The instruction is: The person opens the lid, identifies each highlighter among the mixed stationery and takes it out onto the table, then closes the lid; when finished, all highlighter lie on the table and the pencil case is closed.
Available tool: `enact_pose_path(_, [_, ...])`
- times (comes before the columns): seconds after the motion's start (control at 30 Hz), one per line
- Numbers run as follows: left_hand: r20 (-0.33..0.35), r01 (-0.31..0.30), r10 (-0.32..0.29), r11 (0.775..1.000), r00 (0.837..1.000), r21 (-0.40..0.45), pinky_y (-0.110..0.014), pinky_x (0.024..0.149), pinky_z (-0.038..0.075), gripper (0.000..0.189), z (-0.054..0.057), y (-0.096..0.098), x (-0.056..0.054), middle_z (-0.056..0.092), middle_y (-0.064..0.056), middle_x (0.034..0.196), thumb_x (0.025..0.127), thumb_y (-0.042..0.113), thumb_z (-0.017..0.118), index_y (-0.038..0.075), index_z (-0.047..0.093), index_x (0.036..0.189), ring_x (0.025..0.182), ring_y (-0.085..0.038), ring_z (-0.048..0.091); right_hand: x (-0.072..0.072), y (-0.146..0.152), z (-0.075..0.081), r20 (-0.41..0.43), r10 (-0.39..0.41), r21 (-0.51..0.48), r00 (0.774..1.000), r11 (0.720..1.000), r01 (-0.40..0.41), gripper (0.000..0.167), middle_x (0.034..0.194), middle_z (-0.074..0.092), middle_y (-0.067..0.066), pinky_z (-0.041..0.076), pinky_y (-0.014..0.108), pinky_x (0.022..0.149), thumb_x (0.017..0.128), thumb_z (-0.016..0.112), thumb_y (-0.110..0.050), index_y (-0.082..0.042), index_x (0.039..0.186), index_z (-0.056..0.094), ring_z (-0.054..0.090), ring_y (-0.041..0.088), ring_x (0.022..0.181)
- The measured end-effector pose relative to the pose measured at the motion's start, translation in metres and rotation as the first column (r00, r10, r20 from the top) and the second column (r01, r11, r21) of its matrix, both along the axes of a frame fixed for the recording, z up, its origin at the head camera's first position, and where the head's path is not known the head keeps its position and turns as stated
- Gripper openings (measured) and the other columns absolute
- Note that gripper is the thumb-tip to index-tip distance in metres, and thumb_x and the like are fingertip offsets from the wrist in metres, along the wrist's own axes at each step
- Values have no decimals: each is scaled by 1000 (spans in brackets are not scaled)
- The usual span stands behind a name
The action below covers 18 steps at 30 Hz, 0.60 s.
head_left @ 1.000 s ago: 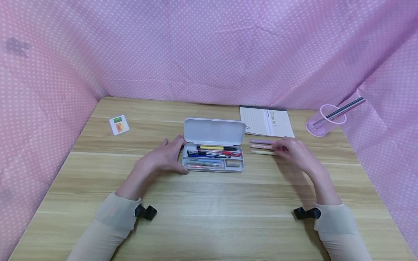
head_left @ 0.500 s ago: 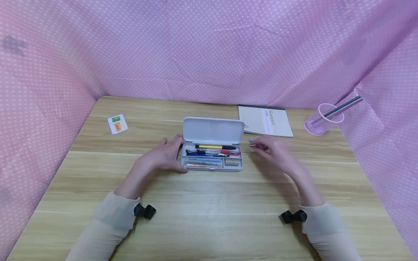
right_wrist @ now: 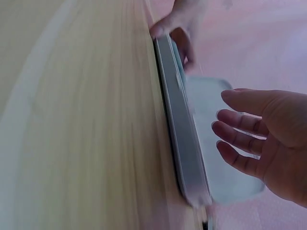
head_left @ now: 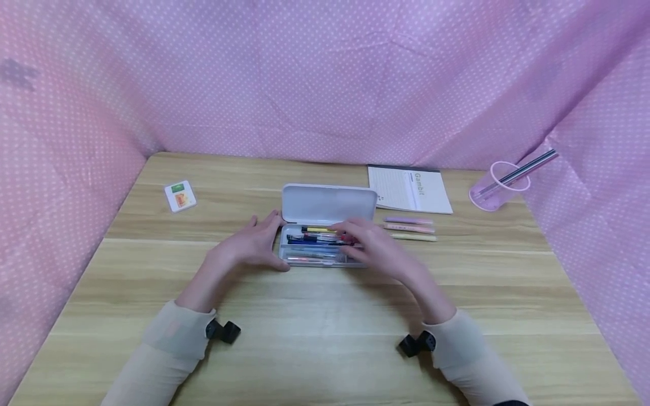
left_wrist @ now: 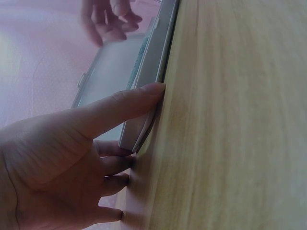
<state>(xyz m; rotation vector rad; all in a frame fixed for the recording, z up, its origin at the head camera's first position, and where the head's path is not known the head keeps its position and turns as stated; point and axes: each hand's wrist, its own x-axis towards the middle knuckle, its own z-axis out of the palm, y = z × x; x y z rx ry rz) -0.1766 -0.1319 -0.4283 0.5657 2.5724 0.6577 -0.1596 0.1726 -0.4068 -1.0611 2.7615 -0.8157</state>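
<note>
Steadying one pencil case [head_left: 325, 211], left hand [head_left: 249, 245], three pastel pens [head_left: 410, 228]

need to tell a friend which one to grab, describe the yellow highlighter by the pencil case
Start at the open white pencil case mid-table. Just right of it three pastel highlighters lie in a row. The yellow highlighter is the nearest one, below the purple and pink.

The right hand [head_left: 376, 248] hangs over the open pencil case [head_left: 325, 225] and hides the tray's right end, so whatever lies under its fingers can't be made out. In its wrist view the hand [right_wrist: 268, 139] is blurred and cut off by the right edge. Beside the left hand [left_wrist: 62, 153], the case [left_wrist: 153, 72] runs out past the top edge
</note>
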Motion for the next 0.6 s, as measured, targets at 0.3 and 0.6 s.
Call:
enact_pose_path(0.3, [26, -21, 22, 1000, 999, -15, -63, 131, 1, 98, 1, 0, 2, 12, -26, 171, 75, 44, 88, 11, 33, 148, 159, -42, 19, 4, -20, -5, 32, 36, 85, 999, 996, -39, 44, 133, 67, 2, 57, 41, 106, 96, 72, -20, -22, 139, 63, 64, 18, 123])
enact_pose_path(0.6, [4, -5, 5, 1000, 1000, 5, -64, 131, 2, 94, 1, 2, 1, 16, -27, 171, 74, 42, 88, 9, 36, 145, 159, -40, 22, 3, -20, -12, 9, 59, 133, 998, 989, -60, 35, 122, 71, -1, 58, 37, 101, 95, 74, -20, -20, 130, 70, 67, 15, 113])
